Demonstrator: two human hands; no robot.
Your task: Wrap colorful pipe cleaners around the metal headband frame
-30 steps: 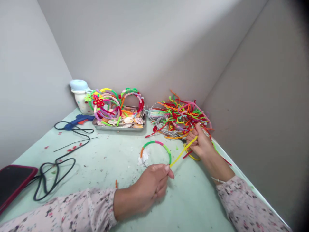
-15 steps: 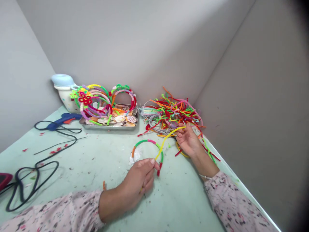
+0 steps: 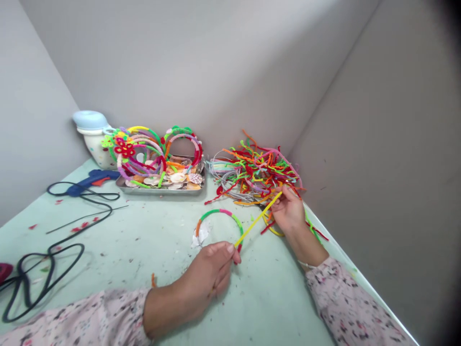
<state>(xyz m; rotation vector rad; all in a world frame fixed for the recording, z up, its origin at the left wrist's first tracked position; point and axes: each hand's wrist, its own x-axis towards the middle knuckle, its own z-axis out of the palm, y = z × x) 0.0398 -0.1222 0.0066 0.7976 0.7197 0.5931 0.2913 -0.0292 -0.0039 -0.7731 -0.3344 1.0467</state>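
A yellow pipe cleaner is stretched straight between my two hands. My left hand pinches its lower end between thumb and forefinger. The upper end is pinched by my right hand, in front of the heap of coloured pipe cleaners. Just beyond my left hand lies a headband wrapped in green, pink, orange and red, its near part hidden behind my fingers. A crumpled white scrap sits at the left side of the headband.
A metal tray at the back holds shells and several finished headbands. Left of it are a blue glue gun and a white cup with a blue lid. A black cord loops over the table's left side.
The yellow pipe cleaner was curved and now is pulled straight. My right hand has shifted slightly right, and my left hand slightly down. The headband lies where it was.
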